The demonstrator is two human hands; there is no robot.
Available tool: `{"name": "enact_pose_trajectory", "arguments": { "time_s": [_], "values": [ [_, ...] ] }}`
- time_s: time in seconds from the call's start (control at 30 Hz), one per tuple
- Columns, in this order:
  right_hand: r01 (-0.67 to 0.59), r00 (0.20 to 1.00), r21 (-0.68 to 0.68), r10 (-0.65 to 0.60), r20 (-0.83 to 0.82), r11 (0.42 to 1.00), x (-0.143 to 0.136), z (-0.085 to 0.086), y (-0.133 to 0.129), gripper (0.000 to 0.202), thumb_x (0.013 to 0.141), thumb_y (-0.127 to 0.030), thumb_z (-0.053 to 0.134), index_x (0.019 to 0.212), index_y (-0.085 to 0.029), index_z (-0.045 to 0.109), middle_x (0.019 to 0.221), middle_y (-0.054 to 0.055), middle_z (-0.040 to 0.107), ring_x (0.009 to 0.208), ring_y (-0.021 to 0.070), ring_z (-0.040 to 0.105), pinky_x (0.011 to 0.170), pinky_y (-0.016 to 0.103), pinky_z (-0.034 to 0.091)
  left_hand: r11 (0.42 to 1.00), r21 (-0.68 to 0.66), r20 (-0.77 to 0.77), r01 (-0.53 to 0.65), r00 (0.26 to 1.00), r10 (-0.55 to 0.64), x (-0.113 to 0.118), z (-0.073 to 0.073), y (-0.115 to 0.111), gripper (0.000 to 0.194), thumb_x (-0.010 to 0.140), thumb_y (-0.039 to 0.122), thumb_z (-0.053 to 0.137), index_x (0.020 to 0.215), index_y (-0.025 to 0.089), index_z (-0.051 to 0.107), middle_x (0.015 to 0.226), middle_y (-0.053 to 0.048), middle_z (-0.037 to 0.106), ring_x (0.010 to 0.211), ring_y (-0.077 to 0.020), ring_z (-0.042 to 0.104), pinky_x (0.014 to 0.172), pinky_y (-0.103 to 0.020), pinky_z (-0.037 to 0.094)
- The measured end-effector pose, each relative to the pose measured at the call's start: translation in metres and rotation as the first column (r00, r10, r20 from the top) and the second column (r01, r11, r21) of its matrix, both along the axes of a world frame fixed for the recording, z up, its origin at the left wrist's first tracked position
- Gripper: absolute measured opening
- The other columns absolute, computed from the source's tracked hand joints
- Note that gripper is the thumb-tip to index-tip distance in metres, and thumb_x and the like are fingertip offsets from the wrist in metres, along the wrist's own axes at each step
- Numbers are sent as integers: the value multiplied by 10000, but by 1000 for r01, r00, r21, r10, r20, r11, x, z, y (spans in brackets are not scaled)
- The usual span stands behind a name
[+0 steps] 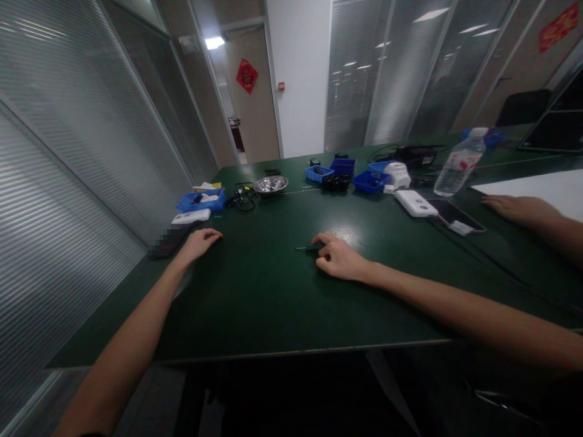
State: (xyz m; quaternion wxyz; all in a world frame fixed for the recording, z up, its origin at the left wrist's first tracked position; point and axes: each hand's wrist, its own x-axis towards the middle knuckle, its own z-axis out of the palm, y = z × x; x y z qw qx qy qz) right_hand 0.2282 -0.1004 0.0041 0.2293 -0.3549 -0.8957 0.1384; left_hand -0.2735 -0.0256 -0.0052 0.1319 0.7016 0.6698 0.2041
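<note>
On the green table [255, 291], a small screwdriver [312, 247] with a dark green handle points its thin shaft to the left. My right hand [337, 257] has its thumb and fingers curled round the handle end, low over the tabletop. My left hand [200, 244] rests at the left side of the table, its fingers closed together; whether anything small is between them is hidden. Beside its wrist lies a dark object [168, 241], partly pixelated, and a white device [191, 216] is just behind it.
Blue trays [214, 204], a metal bowl [271, 186] and black cables [243, 198] stand behind. More blue bins [370, 182], a white power bank [415, 203], a phone [458, 215] and a bottle [460, 164] are at right, near another person's hand [521, 210].
</note>
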Motion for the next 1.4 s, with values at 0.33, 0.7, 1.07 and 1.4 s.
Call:
{"name": "enact_pose_trajectory", "arguments": {
  "time_s": [0.33, 0.7, 1.07, 1.4],
  "values": [
    [-17, 1000, 2, 17, -5, 1000, -1, 2, -1, 264, 889, -198, 626, 628, -189, 585, 1265, 134, 653, 1086, 282, 622, 941, 462, 527, 1000, 8, -9, -5, 1000, 5, 3, 2, -2, 395, 900, 495, 599, 1096, 231, 819, 1193, -83, 793, 1095, -287, 718, 1026, -378, 526],
    [-12, 1000, -6, 12, -18, 1000, -1, 3, -3, 279, 861, -191, 648, 612, -196, 522, 1213, 126, 635, 1036, 262, 602, 888, 416, 506, 1000, 18, -29, -2, 1000, 3, 0, -1, 1, 386, 908, 494, 604, 1096, 236, 820, 1192, -83, 794, 1089, -299, 720, 1030, -398, 527],
    [-35, 999, 6, 36, -14, 999, 1, 0, 0, 284, 844, -164, 632, 593, -199, 503, 1214, 124, 640, 1030, 264, 594, 880, 415, 503, 1000, 29, -29, 0, 1000, 1, 4, 2, -1, 378, 899, 489, 608, 1074, 235, 827, 1177, -80, 796, 1058, -292, 728, 991, -385, 546],
    [-43, 999, 22, 43, -27, 999, 0, 3, -1, 206, 856, -128, 596, 692, -208, 500, 1226, 119, 649, 1040, 263, 586, 928, 427, 496, 1000, 29, -43, 10, 999, -9, 3, -1, 0, 389, 902, 475, 576, 1087, 237, 821, 1193, -80, 792, 1088, -295, 720, 1012, -388, 541]
  ]
}}
